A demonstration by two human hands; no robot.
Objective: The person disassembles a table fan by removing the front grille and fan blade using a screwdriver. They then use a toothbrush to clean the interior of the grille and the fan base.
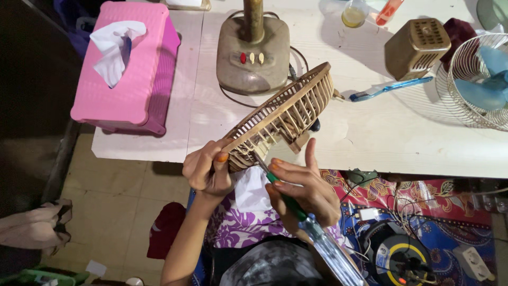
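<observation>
Right hand wrapped around a screwdriver with green shaft sleeve and clear handle, thumb and fingers closed on it, index finger stretched upward beside the tool; metal tip pressed in among the slats of a beige plastic fan grille. Left hand clenched on the lower rim of that same grille, thumb on top with an orange-tinted nail, fingers curled beneath. Grille held tilted, low end at the hands near the table edge, high end raised over the white table, just in front of a worn beige fan base with a red button and pale buttons and an upright pole. White cloth or paper on the lap between the two hands, over purple flowered fabric. Further out on the tabletop: blue toothbrush lying flat, a boxy beige motor housing with vent slots just behind it, a wire fan guard with blue blades at the right edge, a small glass of yellowish liquid near the far side. Pink tissue box with a white tissue sticking out at the table's left end. Below the table on the right, patterned mat with tangled cables and a black round device.
</observation>
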